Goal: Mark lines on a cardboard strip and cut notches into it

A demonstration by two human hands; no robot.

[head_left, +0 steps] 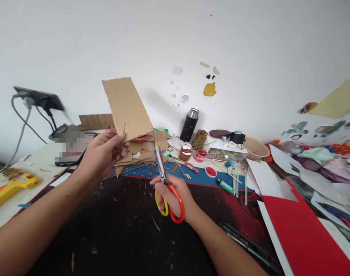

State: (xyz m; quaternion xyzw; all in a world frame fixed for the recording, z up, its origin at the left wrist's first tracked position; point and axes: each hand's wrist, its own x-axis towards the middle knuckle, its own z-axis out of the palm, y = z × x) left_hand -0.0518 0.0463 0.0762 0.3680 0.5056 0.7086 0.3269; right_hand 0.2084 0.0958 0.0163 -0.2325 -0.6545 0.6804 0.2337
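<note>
My left hand (107, 149) pinches the lower left corner of a brown cardboard piece (128, 107), raised above the desk with its face toward me. The thumb lies on its front; some fingers are hidden behind it. A thin dark sliver shows by the thumb tip. In my right hand (175, 193) is a pair of scissors (162, 172) with one red and one yellow handle loop. Fingers pass through the loops, and the blades point up, close together. The scissors are apart from the cardboard, to its lower right.
Cardboard scraps (140, 153) lie behind my hands, near a black thermos (189, 124) and small paint jars (186, 151). A yellow glue gun (16, 188) and a phone (77, 147) are at left. Red card (295, 226) and a wooden bowl (255, 148) are at right.
</note>
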